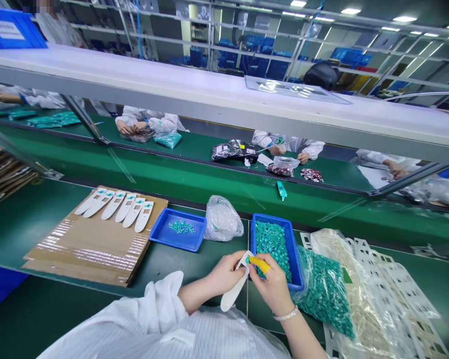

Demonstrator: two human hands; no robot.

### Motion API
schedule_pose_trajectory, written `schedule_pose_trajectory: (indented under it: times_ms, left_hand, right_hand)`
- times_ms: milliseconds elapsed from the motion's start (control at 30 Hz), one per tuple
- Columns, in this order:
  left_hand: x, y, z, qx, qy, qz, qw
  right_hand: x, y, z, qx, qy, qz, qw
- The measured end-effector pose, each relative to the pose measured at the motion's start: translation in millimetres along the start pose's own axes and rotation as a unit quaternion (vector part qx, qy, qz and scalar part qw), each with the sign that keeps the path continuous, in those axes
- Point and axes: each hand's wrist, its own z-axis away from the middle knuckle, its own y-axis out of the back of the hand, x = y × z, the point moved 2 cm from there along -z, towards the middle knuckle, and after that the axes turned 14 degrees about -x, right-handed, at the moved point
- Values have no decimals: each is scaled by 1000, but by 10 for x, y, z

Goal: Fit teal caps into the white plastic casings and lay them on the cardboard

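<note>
My left hand (224, 273) is closed around the upper part of a long white plastic shell (233, 295), whose rounded end points down toward my lap. At the shell's upper end sits a small teal part (247, 260). My right hand (272, 285) pinches that end; a yellow cover (260, 264), seemingly a finger cot, is on its index finger and presses by the teal part. Just beyond the right hand stands a blue bin (298, 259) full of teal parts (272, 242). A shallow blue tray (160, 238) with some teal rings (182, 227) lies further left.
Several white shells with teal tops (129, 208) lie in a row on stacked cardboard (97, 244). A crumpled clear bag (223, 219) stands behind my hands. To the right are a bag of teal parts (325, 289) and white shells (407, 284). Co-workers' hands (134, 127) work across the divider.
</note>
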Motion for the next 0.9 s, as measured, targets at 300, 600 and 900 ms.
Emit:
schedule_pose_trajectory:
  times_ms: [300, 600, 900]
  left_hand:
    - [-210, -36, -8, -68, 74, 54, 993]
    - [-240, -49, 24, -43, 23, 221, 974]
    - [-173, -67, 17, 4, -26, 146, 989]
  right_hand:
    - [12, 0, -34, -184, -21, 12, 983]
    - [-25, 19, -8, -127, -52, -147, 980]
    - [6, -97, 91, -60, -164, -439, 881]
